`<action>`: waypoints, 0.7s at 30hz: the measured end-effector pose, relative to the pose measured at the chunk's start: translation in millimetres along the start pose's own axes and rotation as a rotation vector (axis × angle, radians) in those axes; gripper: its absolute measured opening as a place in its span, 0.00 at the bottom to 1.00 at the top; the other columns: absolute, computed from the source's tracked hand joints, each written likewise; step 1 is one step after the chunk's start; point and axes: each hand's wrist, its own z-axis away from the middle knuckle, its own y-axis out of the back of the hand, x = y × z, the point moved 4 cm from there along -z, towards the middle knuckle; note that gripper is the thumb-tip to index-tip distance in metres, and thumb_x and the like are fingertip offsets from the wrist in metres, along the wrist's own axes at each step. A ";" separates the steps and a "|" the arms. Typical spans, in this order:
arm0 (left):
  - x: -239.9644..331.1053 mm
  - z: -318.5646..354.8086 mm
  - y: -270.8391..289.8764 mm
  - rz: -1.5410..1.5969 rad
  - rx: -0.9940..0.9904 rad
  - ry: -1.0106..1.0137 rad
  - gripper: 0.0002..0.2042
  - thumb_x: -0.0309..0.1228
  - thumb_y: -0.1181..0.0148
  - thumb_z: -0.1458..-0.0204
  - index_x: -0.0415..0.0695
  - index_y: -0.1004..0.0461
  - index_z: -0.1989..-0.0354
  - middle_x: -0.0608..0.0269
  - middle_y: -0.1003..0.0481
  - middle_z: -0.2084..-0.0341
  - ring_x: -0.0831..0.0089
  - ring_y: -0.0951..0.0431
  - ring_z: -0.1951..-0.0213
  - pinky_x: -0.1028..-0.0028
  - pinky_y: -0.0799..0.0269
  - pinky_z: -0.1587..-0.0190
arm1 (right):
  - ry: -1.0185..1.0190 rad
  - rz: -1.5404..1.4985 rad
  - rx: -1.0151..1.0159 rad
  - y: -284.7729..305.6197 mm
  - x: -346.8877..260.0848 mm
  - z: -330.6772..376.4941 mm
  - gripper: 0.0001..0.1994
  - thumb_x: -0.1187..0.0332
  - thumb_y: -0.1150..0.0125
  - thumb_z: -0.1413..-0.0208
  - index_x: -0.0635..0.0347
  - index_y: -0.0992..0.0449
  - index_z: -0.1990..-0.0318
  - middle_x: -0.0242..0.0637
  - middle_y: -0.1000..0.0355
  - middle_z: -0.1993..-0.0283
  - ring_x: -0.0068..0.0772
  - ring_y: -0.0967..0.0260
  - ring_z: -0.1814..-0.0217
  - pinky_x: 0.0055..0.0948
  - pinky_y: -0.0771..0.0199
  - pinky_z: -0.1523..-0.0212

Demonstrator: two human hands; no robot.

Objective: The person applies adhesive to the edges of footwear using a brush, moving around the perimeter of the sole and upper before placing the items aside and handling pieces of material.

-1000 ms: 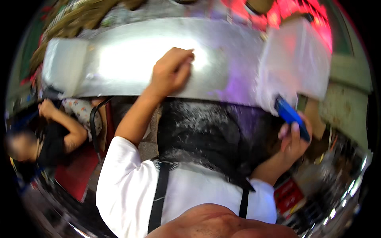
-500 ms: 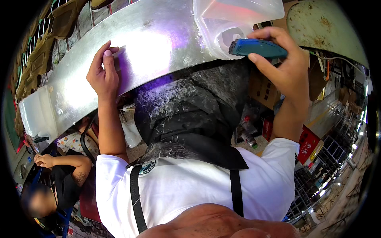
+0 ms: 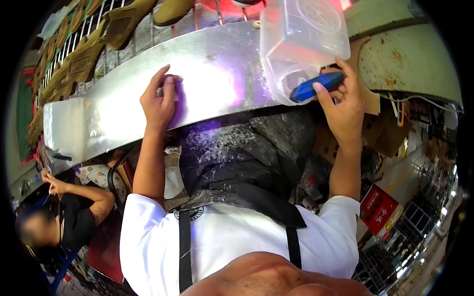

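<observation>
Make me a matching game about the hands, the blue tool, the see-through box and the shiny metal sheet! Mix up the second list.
Things:
1. left hand
2. right hand
3. clear plastic box
4. metal sheet

Where or how:
A. long, shiny, curving across the picture
B. pressed on the metal sheet, pinching something small
C. see-through, sitting at the sheet's right end
D. gripping the blue tool

Pairs: 1-B, 2-D, 3-C, 4-A
</observation>
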 end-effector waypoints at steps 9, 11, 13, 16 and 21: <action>0.0 -20.0 27.3 -0.057 0.024 -0.050 0.15 0.22 0.40 0.41 0.39 0.23 0.45 0.56 0.16 0.62 0.74 0.17 0.59 0.73 0.23 0.53 | 0.014 -0.113 -0.059 -7.1 6.0 1.3 0.31 0.81 0.37 0.40 0.65 0.41 0.29 0.46 0.26 0.42 0.26 0.27 0.47 0.22 0.27 0.53; -9.2 -56.3 52.2 -0.199 0.116 -0.229 0.17 0.22 0.38 0.45 0.43 0.21 0.46 0.59 0.16 0.59 0.72 0.17 0.58 0.73 0.23 0.54 | -0.021 -0.044 -0.064 -2.5 9.4 4.9 0.29 0.81 0.37 0.40 0.66 0.36 0.32 0.45 0.26 0.41 0.26 0.27 0.46 0.22 0.27 0.51; -9.0 -111.0 87.1 -0.345 0.197 -0.340 0.16 0.22 0.39 0.45 0.47 0.20 0.48 0.60 0.18 0.52 0.67 0.17 0.53 0.71 0.23 0.52 | -0.027 -0.061 -0.073 -1.8 5.2 10.6 0.26 0.80 0.35 0.42 0.67 0.32 0.36 0.45 0.26 0.41 0.30 0.28 0.43 0.27 0.29 0.44; -28.1 -207.9 150.1 -0.737 0.151 -0.051 0.23 0.24 0.43 0.52 0.36 0.27 0.44 0.41 0.25 0.46 0.47 0.27 0.42 0.55 0.34 0.37 | 0.052 -0.009 -0.162 -0.3 4.8 9.7 0.22 0.79 0.33 0.45 0.68 0.27 0.41 0.45 0.28 0.41 0.35 0.30 0.40 0.32 0.31 0.39; -211.0 -333.6 247.4 -1.251 -0.373 0.069 0.37 0.32 0.24 0.62 0.45 0.28 0.37 0.50 0.20 0.48 0.56 0.20 0.45 0.61 0.24 0.45 | 0.068 0.038 -0.273 -2.3 -10.3 2.1 0.20 0.77 0.33 0.47 0.67 0.25 0.46 0.46 0.29 0.42 0.40 0.30 0.39 0.36 0.32 0.37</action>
